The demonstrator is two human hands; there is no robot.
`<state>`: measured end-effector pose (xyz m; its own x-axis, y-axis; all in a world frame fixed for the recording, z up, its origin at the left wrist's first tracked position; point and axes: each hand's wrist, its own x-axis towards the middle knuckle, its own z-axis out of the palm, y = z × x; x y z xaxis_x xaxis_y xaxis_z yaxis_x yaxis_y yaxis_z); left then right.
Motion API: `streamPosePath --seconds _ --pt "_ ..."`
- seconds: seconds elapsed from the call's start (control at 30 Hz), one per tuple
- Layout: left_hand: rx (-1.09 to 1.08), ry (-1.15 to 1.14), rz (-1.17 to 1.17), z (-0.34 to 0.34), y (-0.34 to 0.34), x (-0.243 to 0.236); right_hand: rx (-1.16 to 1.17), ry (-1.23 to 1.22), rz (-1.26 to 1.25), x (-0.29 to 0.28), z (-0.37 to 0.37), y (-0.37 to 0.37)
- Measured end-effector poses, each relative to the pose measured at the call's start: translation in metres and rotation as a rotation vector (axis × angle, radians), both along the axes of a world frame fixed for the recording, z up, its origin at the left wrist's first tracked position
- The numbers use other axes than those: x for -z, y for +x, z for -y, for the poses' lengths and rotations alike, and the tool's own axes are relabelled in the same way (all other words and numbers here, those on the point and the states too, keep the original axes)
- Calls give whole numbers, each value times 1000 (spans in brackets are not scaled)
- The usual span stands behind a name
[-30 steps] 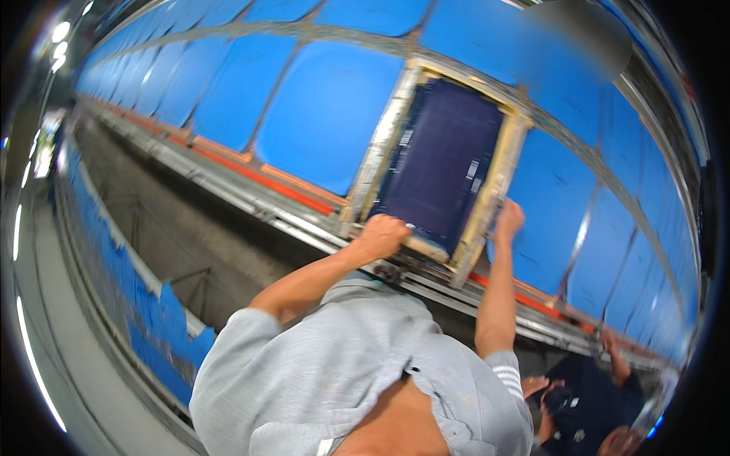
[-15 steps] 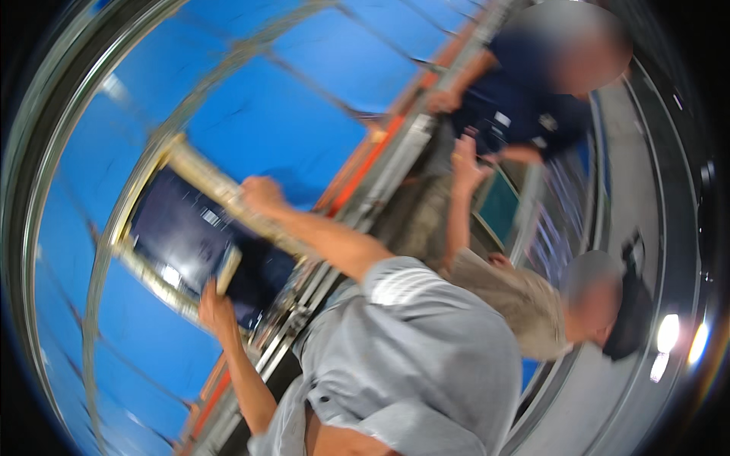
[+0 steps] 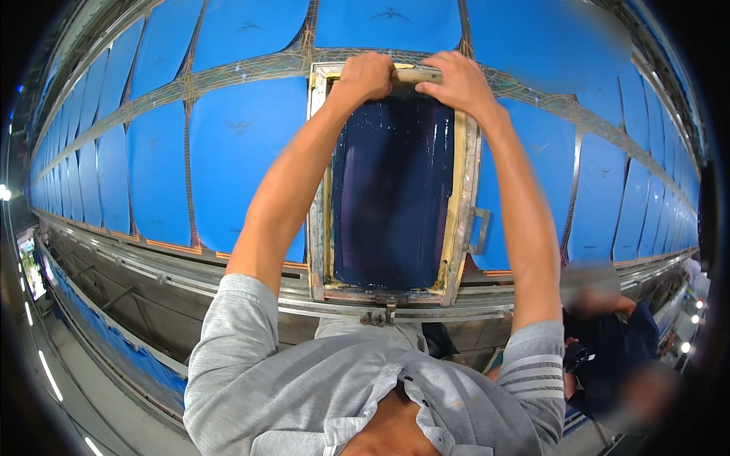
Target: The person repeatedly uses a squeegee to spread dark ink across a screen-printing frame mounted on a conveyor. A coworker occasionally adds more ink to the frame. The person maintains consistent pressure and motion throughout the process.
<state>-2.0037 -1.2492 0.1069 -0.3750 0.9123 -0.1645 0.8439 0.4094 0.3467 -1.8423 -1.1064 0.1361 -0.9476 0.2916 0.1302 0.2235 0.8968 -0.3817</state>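
A screen-printing frame (image 3: pixel 465 220) lies in front of me on a long table, its screen covered with dark blue ink (image 3: pixel 391 197). Across its far end is a squeegee with a pale handle (image 3: pixel 414 75). My left hand (image 3: pixel 366 76) is closed around the left end of that handle. My right hand (image 3: pixel 460 83) grips the other end, fingers over the top and thumb on the near side. Both arms are stretched forward over the frame. The squeegee's blade is mostly hidden.
Blue panels (image 3: pixel 247 152) lie in rows along the table, with patterned strips between them. A metal rail (image 3: pixel 494 311) runs along the near edge, and a bracket (image 3: pixel 479 230) juts from the frame's right side. A person in dark clothes (image 3: pixel 627 342) is at the lower right.
My view has swung round and levelled. My right hand has gone from the frame's edge to the squeegee, which is now at the frame's far end with both hands on it.
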Motion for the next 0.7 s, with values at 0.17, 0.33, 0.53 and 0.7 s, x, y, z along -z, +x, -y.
streamPosePath --seconds 0.17,0.33,0.53,0.7 --pt "-15 36 -54 -14 2 24 -31 76 340 44 -10 -29" --pt "6 107 -43 55 55 16 -21 41 343 36 60 23" --pt "16 101 83 179 173 9 -105 -15 282 31 178 142" --pt "1 81 162 272 267 2 -89 -76 289 21 274 235"
